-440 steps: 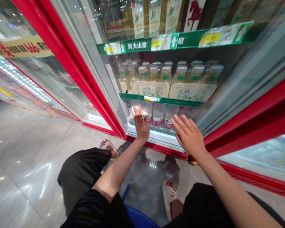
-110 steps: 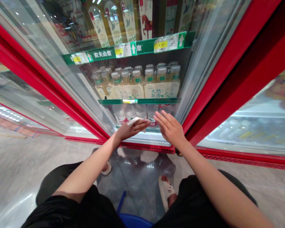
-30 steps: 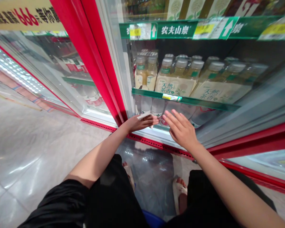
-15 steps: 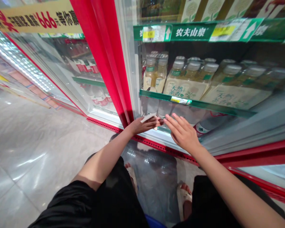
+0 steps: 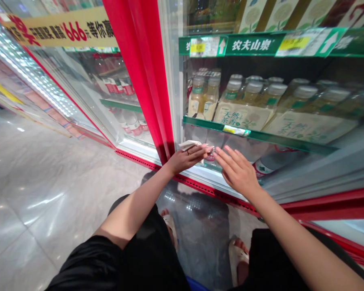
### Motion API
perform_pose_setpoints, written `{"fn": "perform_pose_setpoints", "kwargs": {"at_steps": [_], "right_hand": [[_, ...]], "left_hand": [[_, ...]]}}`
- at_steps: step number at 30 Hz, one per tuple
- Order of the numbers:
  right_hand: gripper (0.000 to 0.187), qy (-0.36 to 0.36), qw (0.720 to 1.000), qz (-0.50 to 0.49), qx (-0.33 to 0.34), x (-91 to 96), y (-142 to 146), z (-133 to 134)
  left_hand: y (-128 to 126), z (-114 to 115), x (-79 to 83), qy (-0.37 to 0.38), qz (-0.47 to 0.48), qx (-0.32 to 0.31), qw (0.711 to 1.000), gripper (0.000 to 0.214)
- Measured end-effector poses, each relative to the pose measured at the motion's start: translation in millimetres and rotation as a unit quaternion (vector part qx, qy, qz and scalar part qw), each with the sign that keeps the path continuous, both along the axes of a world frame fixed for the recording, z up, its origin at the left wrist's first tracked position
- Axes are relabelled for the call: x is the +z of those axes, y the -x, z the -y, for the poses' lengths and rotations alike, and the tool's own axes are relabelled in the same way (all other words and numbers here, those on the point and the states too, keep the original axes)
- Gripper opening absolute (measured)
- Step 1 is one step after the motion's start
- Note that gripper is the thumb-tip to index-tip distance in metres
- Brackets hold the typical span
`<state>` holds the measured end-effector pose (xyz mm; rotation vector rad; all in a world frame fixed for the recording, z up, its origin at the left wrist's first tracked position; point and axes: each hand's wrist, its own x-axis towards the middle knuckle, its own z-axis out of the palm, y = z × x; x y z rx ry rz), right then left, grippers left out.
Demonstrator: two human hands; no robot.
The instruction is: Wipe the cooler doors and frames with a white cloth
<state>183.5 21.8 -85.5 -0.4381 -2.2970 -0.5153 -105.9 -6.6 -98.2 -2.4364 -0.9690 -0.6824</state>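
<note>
White paper [image 5: 186,145], partly under fingers [image 5: 197,151]

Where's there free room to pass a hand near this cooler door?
Free floor lies left of the legs, bordered by the cooler's red base strip. Crowded: the glass door, where the left hand with its tissue nearly meets the right hand, bottles packed behind.
</note>
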Motion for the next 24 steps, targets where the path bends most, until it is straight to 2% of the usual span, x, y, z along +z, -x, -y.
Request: {"fn": "perform_pose_setpoints", "kwargs": {"at_steps": [3,7,9,12,14,16,17,19,22,24], "right_hand": [[0.089,0.010,1.000,-0.006,-0.005,0.2,1,0],[0.086,0.015,1.000,-0.005,-0.002,-0.1,1,0],[0.085,0.012,1.000,-0.005,-0.002,0.2,1,0],[0.085,-0.002,1.000,-0.006,-0.001,1.1,1,-1],[0.087,-0.013,1.000,-0.005,0.001,1.7,1,-1],[0.089,-0.016,1.000,-0.003,-0.001,2.3,2,0],[0.090,-0.015,1.000,-0.002,-0.002,2.5,3,0],[0.091,-0.011,1.000,0.000,-0.003,3.0,4,1],[0.092,-0.010,1.000,0.002,0.002,3.2,6,2],[0.092,-0.010,1.000,0.003,0.004,2.3,7,1]], "left_hand": [[-4,0,13.4,-0.012,0.086,0.067,0.994,0.059],[-15,3,18.0,-0.038,0.232,0.151,0.960,0.060],[-22,6,13.6,-0.049,0.301,0.195,0.932,0.058],[-34,10,0.4,-0.053,0.411,0.265,0.871,0.056],[-40,12,-9.7,-0.039,0.485,0.278,0.828,0.052],[-43,11,-16.3,-0.016,0.538,0.270,0.798,0.047],[-43,10,-17.1,-0.008,0.548,0.266,0.793,0.044],[-38,7,-13.6,-0.013,0.538,0.263,0.800,0.038],[-26,4,-3.2,-0.067,0.510,0.265,0.816,0.031],[-21,3,-0.9,-0.094,0.514,0.277,0.806,0.027]]}}
